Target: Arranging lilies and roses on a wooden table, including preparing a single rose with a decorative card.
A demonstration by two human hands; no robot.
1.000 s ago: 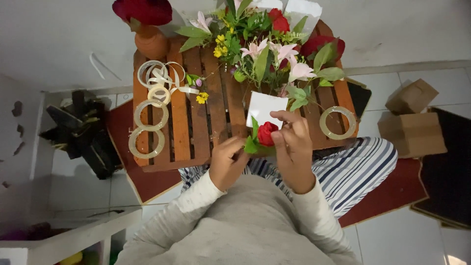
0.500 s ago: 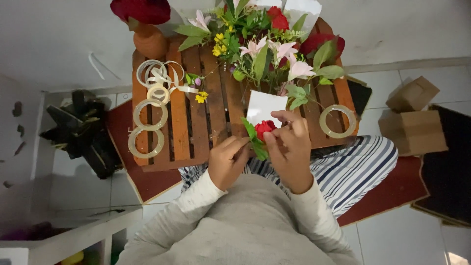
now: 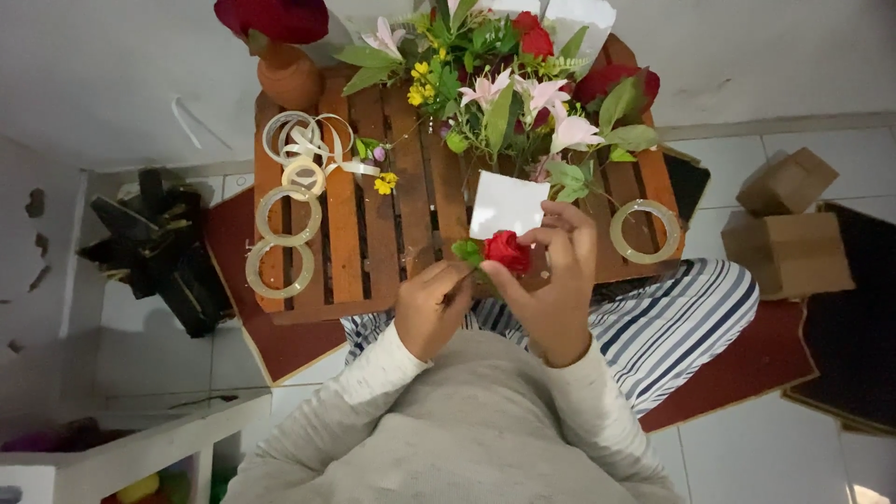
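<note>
Both hands busy: left hand [image 3: 431,303] pinching stem, right hand [image 3: 555,280] pinching red rose [image 3: 507,250]. White card [image 3: 507,205] at 12 o'clock, untouched. Ribbon rolls [image 3: 283,238] at 9, unused.

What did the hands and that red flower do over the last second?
The red rose has slid slightly left and down, away from the white card. The right hand still pinches it; the left hand stays at its stem. The ribbon rolls and flower pile haven't moved.
</note>
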